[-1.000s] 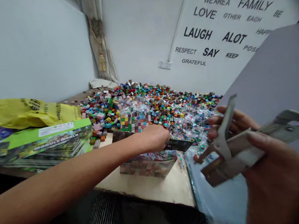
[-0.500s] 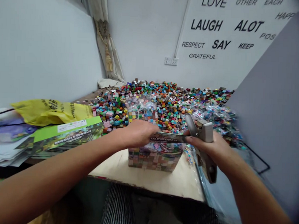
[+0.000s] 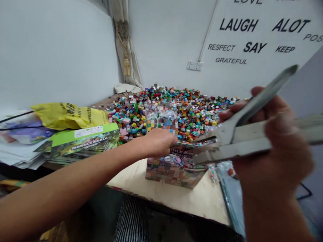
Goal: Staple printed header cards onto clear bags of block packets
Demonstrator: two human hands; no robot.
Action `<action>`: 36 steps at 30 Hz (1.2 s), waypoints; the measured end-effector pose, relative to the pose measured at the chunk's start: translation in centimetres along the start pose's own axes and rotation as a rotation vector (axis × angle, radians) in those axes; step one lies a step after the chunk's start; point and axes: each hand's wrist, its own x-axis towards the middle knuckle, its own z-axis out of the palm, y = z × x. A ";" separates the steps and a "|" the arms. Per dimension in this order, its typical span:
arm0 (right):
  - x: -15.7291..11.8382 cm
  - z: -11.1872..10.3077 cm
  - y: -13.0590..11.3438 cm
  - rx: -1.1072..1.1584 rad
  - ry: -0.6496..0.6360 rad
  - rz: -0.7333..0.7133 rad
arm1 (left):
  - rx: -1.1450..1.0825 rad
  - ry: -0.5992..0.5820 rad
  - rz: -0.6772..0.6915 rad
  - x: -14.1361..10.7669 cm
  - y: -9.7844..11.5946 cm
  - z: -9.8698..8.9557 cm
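Here, right hand (image 3: 282,151) half-curled around plier stapler (image 3: 246,137)

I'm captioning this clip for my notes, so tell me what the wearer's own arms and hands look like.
The left forearm and right forearm show no sleeves. The left hand and right hand are ungloved, with no watch or bracelet visible. The right is blurred, so small details are unclear.

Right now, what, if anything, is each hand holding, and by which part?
Right hand: metal plier stapler, by its lower handle. Left hand: MODULE WORLD card, by its top edge.
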 end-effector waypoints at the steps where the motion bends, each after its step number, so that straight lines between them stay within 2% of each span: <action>1: 0.1 0.8 0.7 0.006 -0.021 -0.008 | 0.000 0.004 0.003 0.0 0.0 0.0; 4: 0.4 1.9 3.0 -0.043 -0.078 0.010 | -0.001 0.023 0.005 -0.2 0.1 0.0; 10: 0.4 1.7 6.0 -0.159 -0.180 0.112 | -0.006 -0.019 -0.031 -0.5 0.6 -0.5; 15: 0.0 1.6 7.8 -0.176 -0.139 0.207 | -0.012 0.014 0.005 -0.2 0.3 0.0; 20: 0.0 2.1 8.4 -0.196 -0.047 0.160 | -0.052 0.011 -0.003 -0.1 0.3 0.3; 24: 0.6 2.2 9.1 -0.338 0.017 0.136 | -0.089 0.003 -0.005 -0.1 0.4 0.3; 30: 2.0 2.0 10.4 -0.338 -0.070 0.139 | -0.089 -0.030 -0.017 0.2 0.4 0.1; 36: 1.9 1.9 9.9 -0.342 -0.069 0.165 | -0.090 -0.035 -0.036 -0.8 0.0 -0.8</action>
